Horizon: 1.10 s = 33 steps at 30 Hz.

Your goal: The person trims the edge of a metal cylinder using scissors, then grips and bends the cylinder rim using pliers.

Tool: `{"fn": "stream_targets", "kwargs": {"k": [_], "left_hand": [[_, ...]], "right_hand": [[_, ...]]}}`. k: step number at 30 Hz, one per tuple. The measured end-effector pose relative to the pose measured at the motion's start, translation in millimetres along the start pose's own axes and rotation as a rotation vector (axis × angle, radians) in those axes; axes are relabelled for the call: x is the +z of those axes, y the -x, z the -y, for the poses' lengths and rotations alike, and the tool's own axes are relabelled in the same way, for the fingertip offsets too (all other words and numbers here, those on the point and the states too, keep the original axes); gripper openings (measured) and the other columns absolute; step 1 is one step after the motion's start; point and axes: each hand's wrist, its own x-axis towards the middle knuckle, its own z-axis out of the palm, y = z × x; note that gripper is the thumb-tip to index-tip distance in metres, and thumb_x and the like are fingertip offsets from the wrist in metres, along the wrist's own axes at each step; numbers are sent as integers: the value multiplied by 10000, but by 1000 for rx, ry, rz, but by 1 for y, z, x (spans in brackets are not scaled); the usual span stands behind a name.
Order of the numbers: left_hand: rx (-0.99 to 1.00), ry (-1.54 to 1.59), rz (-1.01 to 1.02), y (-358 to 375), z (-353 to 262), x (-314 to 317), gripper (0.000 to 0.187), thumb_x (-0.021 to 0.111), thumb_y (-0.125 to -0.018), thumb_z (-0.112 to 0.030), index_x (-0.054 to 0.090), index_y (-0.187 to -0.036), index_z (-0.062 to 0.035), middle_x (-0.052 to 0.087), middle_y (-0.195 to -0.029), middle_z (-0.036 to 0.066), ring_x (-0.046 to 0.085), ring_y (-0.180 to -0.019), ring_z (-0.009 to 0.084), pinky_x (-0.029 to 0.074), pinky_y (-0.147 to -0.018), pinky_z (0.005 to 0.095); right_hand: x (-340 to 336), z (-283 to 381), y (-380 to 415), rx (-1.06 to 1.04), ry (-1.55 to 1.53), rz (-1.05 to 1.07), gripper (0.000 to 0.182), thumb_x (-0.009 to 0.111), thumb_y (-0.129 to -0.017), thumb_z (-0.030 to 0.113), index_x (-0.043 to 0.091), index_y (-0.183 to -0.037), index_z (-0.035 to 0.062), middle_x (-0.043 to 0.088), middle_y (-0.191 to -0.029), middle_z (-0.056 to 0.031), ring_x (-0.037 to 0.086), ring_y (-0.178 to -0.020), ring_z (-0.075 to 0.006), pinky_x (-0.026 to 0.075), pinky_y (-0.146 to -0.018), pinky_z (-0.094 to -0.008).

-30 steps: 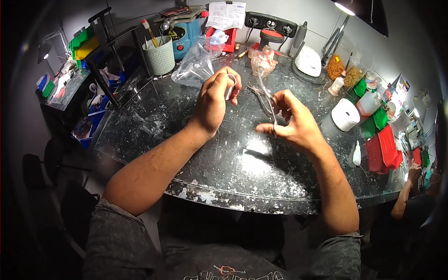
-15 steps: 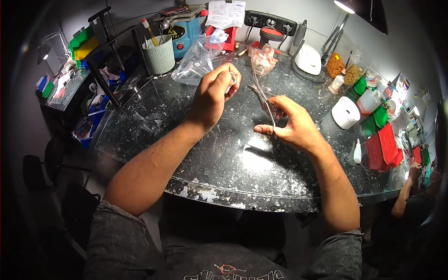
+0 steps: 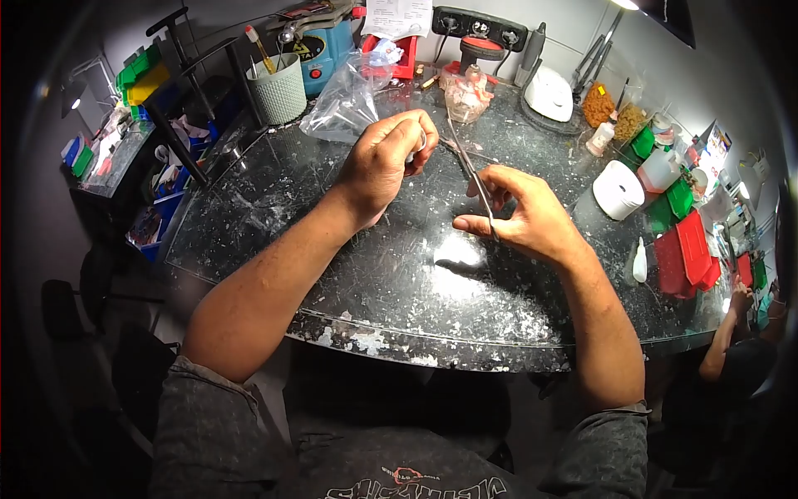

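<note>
Off the worktop's left edge sit stacked green and yellow bins (image 3: 137, 79), and at the far left corner stands a pale ribbed cup (image 3: 280, 90) with tools poking out of it, a blue machine (image 3: 326, 46) just behind it against the wall. A crumpled clear plastic bag (image 3: 345, 104) lies near the far edge, just beyond my left hand (image 3: 384, 162). That hand hovers above the scratched, paint-flecked worktop (image 3: 274, 216), its grip narrow and closed on a small pale ring-like piece (image 3: 414, 148) pinched between thumb and fingertips; I cannot tell exactly what the piece is. Just to its right, my right hand (image 3: 522, 218) holds long thin metal forceps (image 3: 468, 162), fingers wrapped around the handle end, the slim tips reaching up and leftward to a spot just beside the pale piece; whether they touch it I cannot tell. Both hands are held over the middle of the worktop, toward its far half. Further right, near the far edge, rests a white domed device (image 3: 550, 93), then a white roll of paper (image 3: 618, 189), and along the right edge red (image 3: 686, 258) and green boxes (image 3: 677, 200). Past the right corner another person's arm (image 3: 721, 337) shows low in the dark.
</note>
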Motion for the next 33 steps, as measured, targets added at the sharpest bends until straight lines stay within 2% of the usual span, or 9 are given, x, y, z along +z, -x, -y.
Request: {"fn": "stream_targets", "kwargs": {"k": [6, 8, 10, 17, 22, 24, 25, 27, 33], "left_hand": [[-57, 84, -13, 3, -1, 4, 240, 321, -977, -276, 465, -959, -85, 527, -863, 27, 445, -686, 79, 354, -618, 228], [-128, 62, -35, 2, 8, -1, 257, 294, -1010, -304, 443, -1065, -102, 557, -939, 35, 513, -739, 69, 388, -636, 218], [-109, 39, -7, 1, 13, -2, 268, 300, -1032, -310, 458, -1088, -101, 565, -952, 31, 546, -787, 67, 410, -645, 223], [88, -119, 20, -1, 3, 8, 284, 480, -1018, -251, 516, -1218, -54, 570, -961, -9, 503, -832, 51, 392, -678, 211], [183, -248, 24, 1, 0, 14, 272, 501, -1022, -221, 514, -1226, -41, 509, -894, -48, 410, -757, 21, 343, -673, 185], [136, -237, 29, 2, -1, 14, 163, 535, -1017, -161, 527, -1119, -34, 516, -970, -8, 478, -912, 50, 414, -843, 215], [135, -235, 33, 3, 1, 14, 163, 535, -1017, -161, 527, -1119, -34, 516, -970, -8, 478, -912, 50, 414, -843, 215], [171, -302, 51, 2, 5, 15, 170, 526, -1023, -150, 502, -1157, -48, 480, -924, -49, 383, -773, 7, 340, -691, 169], [236, -293, 48, 3, 6, 15, 166, 547, -1020, -183, 482, -1113, -63, 479, -948, -30, 406, -801, 21, 384, -728, 187]], "right_hand": [[-3, 0, 1, 53, 4, 8, 605, 847, -679, 535, 658, -934, 21, 629, -793, -80, 606, -725, -192, 513, -683, -329], [-4, 0, 1, 74, 1, 16, 616, 843, -678, 545, 659, -936, 18, 631, -794, -84, 609, -727, -195, 512, -681, -330], [-7, 1, 0, 94, -1, 22, 627, 840, -677, 556, 660, -939, 15, 632, -794, -88, 611, -728, -198, 511, -680, -332], [-12, 2, 1, 147, 60, 52, 691, 809, -669, 623, 668, -951, 8, 639, -818, -118, 624, -744, -233, 509, -688, -346], [-14, 2, 2, 123, 76, 72, 757, 797, -660, 653, 673, -1024, 2, 658, -913, -139, 646, -837, -267, 524, -758, -368], [-13, 0, 1, 124, 55, 82, 784, 795, -654, 663, 671, -1050, -2, 658, -934, -145, 645, -868, -273, 523, -780, -372], [-12, -1, 2, 121, 33, 93, 812, 793, -648, 672, 670, -1075, -7, 658, -954, -151, 643, -898, -279, 522, -801, -377], [-9, -6, 2, 92, 31, 60, 830, 793, -640, 678, 668, -1088, -9, 658, -955, -153, 637, -927, -282, 517, -818, -379], [-11, -3, 3, 50, 92, 30, 821, 798, -624, 682, 685, -1074, 5, 659, -941, -151, 608, -948, -278, 503, -851, -375]]}}
